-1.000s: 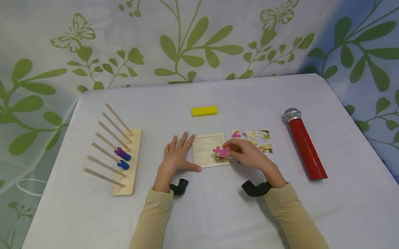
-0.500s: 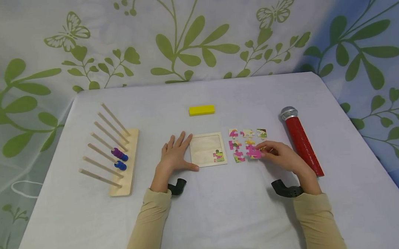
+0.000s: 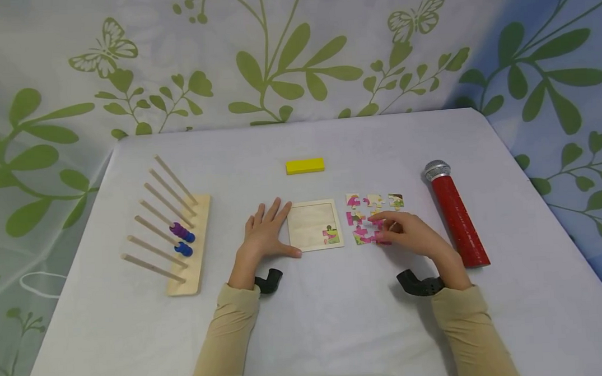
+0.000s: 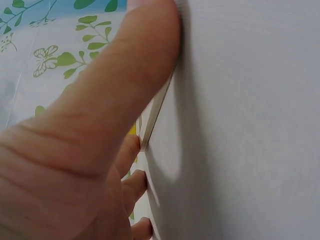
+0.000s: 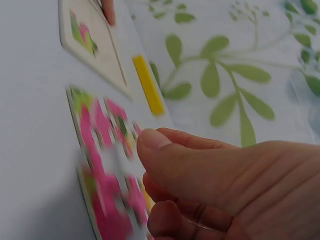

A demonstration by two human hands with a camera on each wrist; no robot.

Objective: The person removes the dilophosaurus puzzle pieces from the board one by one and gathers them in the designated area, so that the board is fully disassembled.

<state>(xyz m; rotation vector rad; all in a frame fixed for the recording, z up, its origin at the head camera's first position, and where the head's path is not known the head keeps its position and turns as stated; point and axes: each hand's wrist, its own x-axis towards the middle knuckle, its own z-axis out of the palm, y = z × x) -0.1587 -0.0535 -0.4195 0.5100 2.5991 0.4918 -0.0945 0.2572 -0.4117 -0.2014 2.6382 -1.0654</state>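
My left hand [image 3: 266, 234] lies spread at the left edge of the square wooden puzzle tray [image 3: 308, 246]. In the left wrist view its thumb [image 4: 125, 65] presses along the tray's near side. One pink and green jigsaw piece [image 3: 330, 235] lies in the tray's lower right corner. My right hand [image 3: 409, 232] hovers over the loose jigsaw pieces [image 3: 359, 236] right of the tray, hiding some of them. In the right wrist view the thumb [image 5: 165, 155] and bent fingers stand close above the blurred pink pieces, with no piece visible between them.
A yellow block [image 3: 305, 166] lies beyond the tray. A wooden peg rack [image 3: 202, 237] with blue and purple beads stands at left. A red toy microphone [image 3: 459, 220] lies at right on the white-covered table [image 3: 307, 322]. Black wrist mounts [image 3: 420, 284] jut inward.
My right hand moved from the tray to the loose pieces, carrying a pink piece. It has since let go and shifted slightly left. My left hand stays at the tray.
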